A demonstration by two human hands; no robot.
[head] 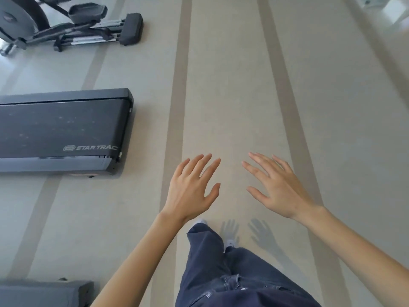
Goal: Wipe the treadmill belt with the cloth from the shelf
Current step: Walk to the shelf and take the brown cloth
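pale striped floor (232, 85) under a black treadmill (62, 129), an elliptical trainer (66, 25), another dark machine's end (44, 293)

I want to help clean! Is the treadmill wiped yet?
Nothing looks done: the treadmill belt shows pale specks. Nothing is in hand: the left hand and right hand are open and empty. Left: fetching the cloth, not in view, then wiping.

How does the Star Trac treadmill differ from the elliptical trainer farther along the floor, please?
The treadmill is a low deck with a speckled belt; the elliptical trainer is an open frame with raised pedals. The treadmill lies nearer, the elliptical trainer farther off. Both are dark.
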